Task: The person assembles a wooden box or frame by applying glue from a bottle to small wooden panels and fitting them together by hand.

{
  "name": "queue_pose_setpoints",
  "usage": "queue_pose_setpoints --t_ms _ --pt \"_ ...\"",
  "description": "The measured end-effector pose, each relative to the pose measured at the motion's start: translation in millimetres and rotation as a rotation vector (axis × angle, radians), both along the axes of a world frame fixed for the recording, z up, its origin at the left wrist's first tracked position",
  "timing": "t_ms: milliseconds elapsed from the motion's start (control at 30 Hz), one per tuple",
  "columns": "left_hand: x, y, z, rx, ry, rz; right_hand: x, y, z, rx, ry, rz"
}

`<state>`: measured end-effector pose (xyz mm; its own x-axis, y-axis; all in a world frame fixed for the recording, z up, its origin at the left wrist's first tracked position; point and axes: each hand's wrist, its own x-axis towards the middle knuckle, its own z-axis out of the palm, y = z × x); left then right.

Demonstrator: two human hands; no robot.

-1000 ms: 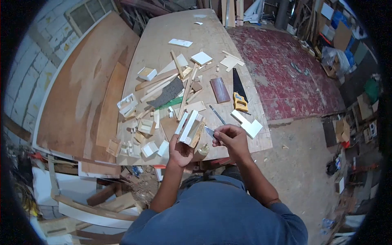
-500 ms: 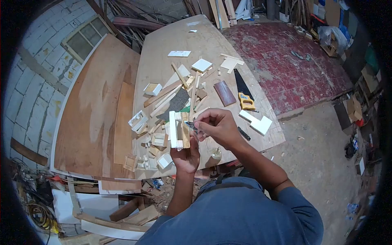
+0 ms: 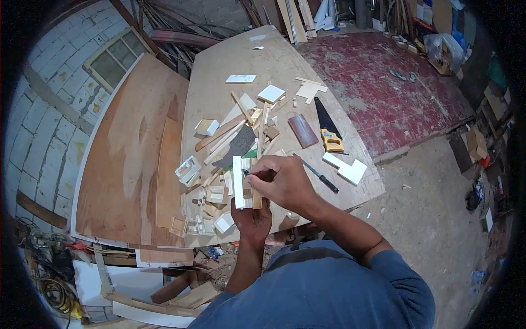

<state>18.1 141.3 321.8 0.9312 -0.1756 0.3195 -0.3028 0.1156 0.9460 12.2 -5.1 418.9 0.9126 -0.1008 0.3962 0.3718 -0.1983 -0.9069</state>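
Note:
My left hand (image 3: 253, 223) is closed around the underside of a small wooden frame (image 3: 238, 186), holding it up over the near part of the workbench. The frame has a white face on its left and bare wood on its right, with a gap between. My right hand (image 3: 285, 183) pinches a slim dark tool (image 3: 245, 173) at the upper part of that gap. My fingers cover most of the tool, and I cannot tell its exact kind. Beyond the frame lie grey sandpaper (image 3: 239, 143) and loose wood strips (image 3: 264, 125).
On the workbench (image 3: 213, 60) are a yellow-handled handsaw (image 3: 331, 138), a black-handled tool (image 3: 327, 182), a brown block (image 3: 302, 130) and a white cutout board (image 3: 348, 167). Small box-like wooden pieces (image 3: 217, 194) sit at left. A large plywood sheet (image 3: 120, 164) leans beside the bench.
My right hand has moved left and in over the frame, taking the tool's tip from its right edge into the gap. The black-handled tool on the bench now shows more fully.

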Motion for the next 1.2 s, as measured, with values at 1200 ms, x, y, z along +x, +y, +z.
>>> queue_pose_setpoints --t_ms 1200 --pt "25 40 -11 -0.471 0.248 0.018 -11 -60 -27 0.287 -0.151 0.043"
